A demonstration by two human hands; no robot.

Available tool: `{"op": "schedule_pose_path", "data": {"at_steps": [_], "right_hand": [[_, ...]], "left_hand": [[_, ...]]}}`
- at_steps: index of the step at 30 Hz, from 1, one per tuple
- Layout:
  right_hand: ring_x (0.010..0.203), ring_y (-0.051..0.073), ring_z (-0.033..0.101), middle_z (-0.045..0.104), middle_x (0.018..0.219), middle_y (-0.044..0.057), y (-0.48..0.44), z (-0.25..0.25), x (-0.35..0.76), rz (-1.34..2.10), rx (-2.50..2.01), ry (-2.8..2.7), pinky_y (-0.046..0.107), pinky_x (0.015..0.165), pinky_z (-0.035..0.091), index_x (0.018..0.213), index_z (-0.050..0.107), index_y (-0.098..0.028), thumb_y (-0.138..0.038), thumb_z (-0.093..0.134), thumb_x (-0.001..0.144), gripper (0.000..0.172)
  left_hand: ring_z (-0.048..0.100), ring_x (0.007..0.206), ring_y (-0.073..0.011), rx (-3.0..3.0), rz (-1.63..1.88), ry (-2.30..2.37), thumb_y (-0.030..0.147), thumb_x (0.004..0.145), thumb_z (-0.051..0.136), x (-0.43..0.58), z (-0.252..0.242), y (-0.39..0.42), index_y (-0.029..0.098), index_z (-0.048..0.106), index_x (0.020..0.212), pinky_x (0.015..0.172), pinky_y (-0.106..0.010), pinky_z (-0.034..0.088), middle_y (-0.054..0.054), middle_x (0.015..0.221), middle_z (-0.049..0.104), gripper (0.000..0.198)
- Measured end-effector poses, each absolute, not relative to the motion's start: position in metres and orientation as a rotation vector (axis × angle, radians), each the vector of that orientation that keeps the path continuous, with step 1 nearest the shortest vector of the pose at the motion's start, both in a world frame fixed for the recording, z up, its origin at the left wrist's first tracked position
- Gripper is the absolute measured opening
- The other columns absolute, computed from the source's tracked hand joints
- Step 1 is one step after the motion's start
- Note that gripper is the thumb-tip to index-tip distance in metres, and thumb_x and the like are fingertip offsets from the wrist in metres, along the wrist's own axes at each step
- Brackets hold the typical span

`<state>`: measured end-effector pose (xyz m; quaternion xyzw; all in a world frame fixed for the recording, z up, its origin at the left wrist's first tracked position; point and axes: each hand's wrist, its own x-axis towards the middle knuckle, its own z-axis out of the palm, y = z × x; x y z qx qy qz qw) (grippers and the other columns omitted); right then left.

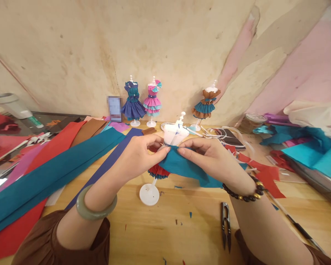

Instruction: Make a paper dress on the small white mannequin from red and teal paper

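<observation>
A small white mannequin [175,134] leans to the right above the table, its round white base [149,194] below. Around its lower part hangs a red pleated skirt [159,171] with a blue-edged hem. My left hand [140,154] pinches the teal crepe paper [182,162] against the mannequin's waist with thumb and fingers. On the other side, my right hand [206,154] pinches the same teal sheet near its top edge. The sheet spreads right beneath my right hand and hides part of the skirt.
Three dressed mannequins [134,101] stand along the wall. Teal paper strips [57,165] and red sheets [38,217] lie at left. Black thread snips [225,226] rest in front at right. Red scraps [267,173] and bright blue paper [317,151] lie farther right.
</observation>
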<state>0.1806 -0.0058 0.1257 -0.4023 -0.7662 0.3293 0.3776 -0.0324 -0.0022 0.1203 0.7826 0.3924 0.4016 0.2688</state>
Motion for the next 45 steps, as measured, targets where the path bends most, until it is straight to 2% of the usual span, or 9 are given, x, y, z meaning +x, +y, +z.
{"op": "schedule_pose_path", "data": {"at_steps": [4, 7, 10, 17, 24, 29, 34, 40, 45], "right_hand": [[0.069, 0.014, 0.059, 0.07, 0.08, 0.001, -0.0073, 0.1276, 0.1805, 0.901, -1.1, -1.941, 0.025, 0.059, 0.045, 0.084, 0.072, -0.019, -0.042, 0.066, 0.086, 0.024], [0.067, 0.014, 0.058, 0.069, 0.079, 0.001, -0.0081, 0.128, 0.1794, 0.912, -1.177, -1.961, 0.024, 0.057, 0.045, 0.087, 0.071, -0.018, -0.044, 0.072, 0.08, 0.026], [0.067, 0.014, 0.059, 0.069, 0.079, 0.0, -0.0083, 0.1274, 0.178, 0.865, -1.205, -2.008, 0.023, 0.056, 0.045, 0.089, 0.071, -0.019, -0.037, 0.074, 0.078, 0.021], [0.065, 0.013, 0.057, 0.067, 0.076, -0.001, -0.0068, 0.1265, 0.1773, 0.796, -1.187, -2.034, 0.023, 0.055, 0.044, 0.085, 0.069, -0.019, -0.031, 0.072, 0.077, 0.014], [0.069, 0.014, 0.058, 0.068, 0.079, 0.001, -0.0058, 0.1255, 0.1801, 0.849, -1.124, -2.005, 0.025, 0.059, 0.046, 0.086, 0.07, -0.019, -0.041, 0.064, 0.087, 0.024], [0.078, 0.016, 0.063, 0.072, 0.086, 0.002, -0.009, 0.1267, 0.1766, 0.802, -1.055, -2.005, 0.027, 0.069, 0.048, 0.086, 0.07, -0.019, -0.036, 0.057, 0.092, 0.022], [0.082, 0.018, 0.065, 0.074, 0.091, 0.002, -0.0099, 0.1279, 0.175, 0.777, -1.002, -2.01, 0.029, 0.073, 0.05, 0.087, 0.072, -0.021, -0.034, 0.058, 0.092, 0.02], [0.076, 0.018, 0.065, 0.075, 0.088, 0.003, -0.0086, 0.1269, 0.1775, 0.832, -1.06, -1.973, 0.027, 0.061, 0.049, 0.09, 0.075, -0.02, -0.038, 0.059, 0.091, 0.024], [0.06, 0.014, 0.058, 0.071, 0.073, 0.001, -0.0107, 0.1289, 0.178, 0.856, -1.191, -1.982, 0.024, 0.05, 0.043, 0.084, 0.075, -0.019, -0.04, 0.064, 0.087, 0.024]], "left_hand": [[0.071, 0.084, -0.0175, 2.099, 1.053, 1.043, 0.029, 0.09, 0.059, -0.0336, 0.1236, -0.0014, 0.019, 0.072, 0.1, 0.073, -0.025, 0.056, -0.003, 0.093, 0.077, 0.02], [0.07, 0.079, -0.0176, 2.075, 1.041, 1.088, 0.035, 0.089, 0.061, -0.0325, 0.124, -0.0009, 0.018, 0.072, 0.095, 0.067, -0.025, 0.055, -0.003, 0.089, 0.076, 0.021], [0.068, 0.073, -0.0172, 2.055, 1.045, 1.135, 0.04, 0.083, 0.068, -0.0312, 0.1222, -0.0008, 0.018, 0.071, 0.094, 0.062, -0.025, 0.054, -0.003, 0.087, 0.075, 0.024], [0.068, 0.078, -0.0186, 1.994, 1.02, 1.121, 0.033, 0.082, 0.068, -0.0305, 0.1206, -0.0013, 0.017, 0.069, 0.098, 0.067, -0.029, 0.055, -0.005, 0.091, 0.073, 0.023], [0.067, 0.078, -0.017, 1.93, 1.02, 1.04, 0.029, 0.086, 0.061, -0.0293, 0.1217, -0.0004, 0.017, 0.068, 0.095, 0.067, -0.027, 0.055, -0.002, 0.083, 0.071, 0.016], [0.065, 0.072, -0.0168, 1.951, 1.049, 1.086, 0.028, 0.082, 0.062, -0.0287, 0.1218, -0.0006, 0.018, 0.068, 0.086, 0.063, -0.028, 0.054, -0.001, 0.074, 0.068, 0.012], [0.065, 0.073, -0.0173, 1.963, 1.031, 1.09, 0.027, 0.082, 0.061, -0.0284, 0.1231, -0.0026, 0.018, 0.067, 0.086, 0.064, -0.028, 0.054, -0.002, 0.076, 0.068, 0.011], [0.066, 0.08, -0.0188, 1.972, 0.996, 1.098, 0.024, 0.083, 0.059, -0.0291, 0.1239, -0.0033, 0.019, 0.067, 0.095, 0.068, -0.028, 0.054, -0.001, 0.081, 0.069, 0.016], [0.067, 0.084, -0.0204, 1.95, 0.985, 1.087, 0.024, 0.083, 0.059, -0.0292, 0.1247, -0.0044, 0.018, 0.067, 0.102, 0.072, -0.03, 0.054, -0.004, 0.087, 0.071, 0.021]]}}
